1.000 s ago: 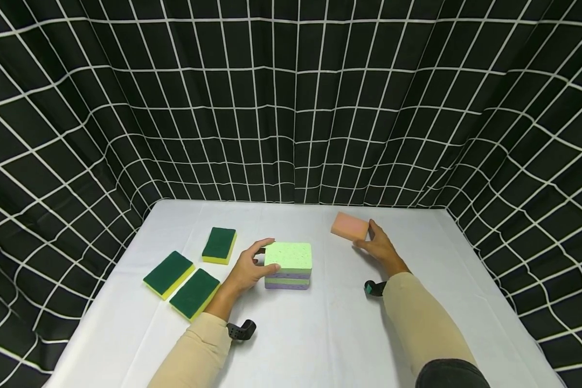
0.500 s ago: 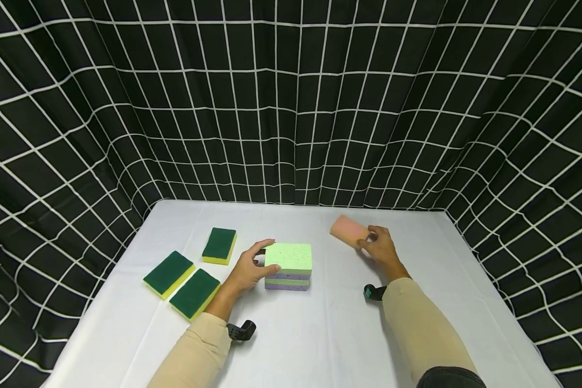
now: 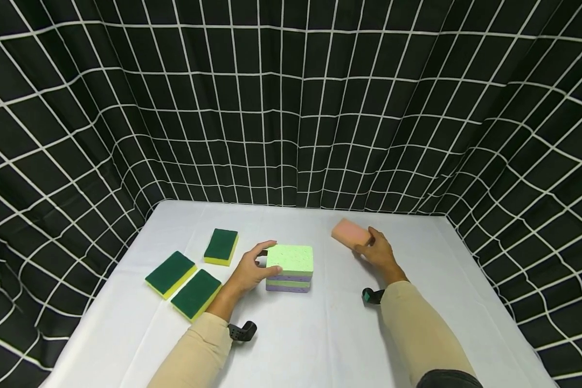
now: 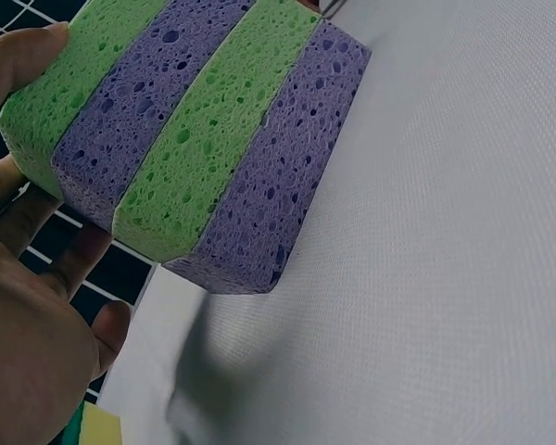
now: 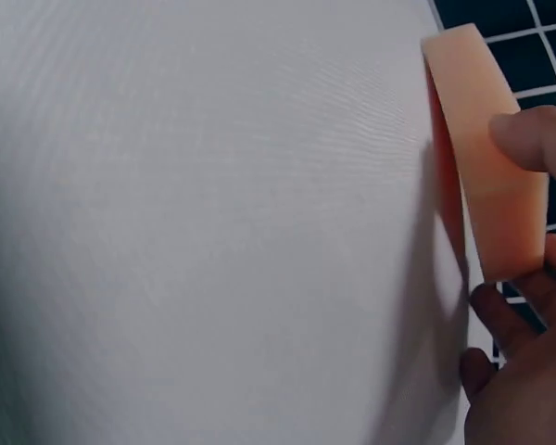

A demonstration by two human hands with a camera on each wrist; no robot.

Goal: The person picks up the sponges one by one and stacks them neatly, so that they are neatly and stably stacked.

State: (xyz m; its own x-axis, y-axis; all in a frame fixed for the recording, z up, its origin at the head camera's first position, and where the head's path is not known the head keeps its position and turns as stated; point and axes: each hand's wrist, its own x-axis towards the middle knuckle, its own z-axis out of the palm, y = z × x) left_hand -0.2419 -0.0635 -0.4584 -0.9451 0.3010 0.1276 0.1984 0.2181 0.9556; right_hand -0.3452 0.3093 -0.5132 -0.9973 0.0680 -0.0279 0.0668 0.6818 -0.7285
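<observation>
Pinching, left side: I see the left hand (image 3: 247, 271) with its thumb on the front of the stack of sponges (image 3: 290, 264) and its forefinger along the back, at the level of the top layer.
Pinching, right side: The right hand (image 3: 380, 253) has the orange sponge (image 3: 351, 234) between its thumb on the near edge and fingers beyond.
Stack: Four layers alternate green and purple, green on top, purple at the bottom, standing on the white cloth (image 3: 330, 345) near its middle.
Orange sponge: It sits to the right of the stack and farther back, well apart from it, tilted, its reddish underside partly showing in my right wrist view; I cannot tell whether an edge touches the cloth.
Wrists: Each carries a small black camera (image 3: 242, 330), next to a beige sleeve (image 3: 194, 350).
Scouring sponges: To the left lie three, green side up over yellow: one at the back (image 3: 220, 244), one far left (image 3: 170, 273), and one just beside that (image 3: 196, 292), partly behind the left wrist.
Surround: A black curtain (image 3: 291, 124) with a white grid encloses the far edge and both sides.
</observation>
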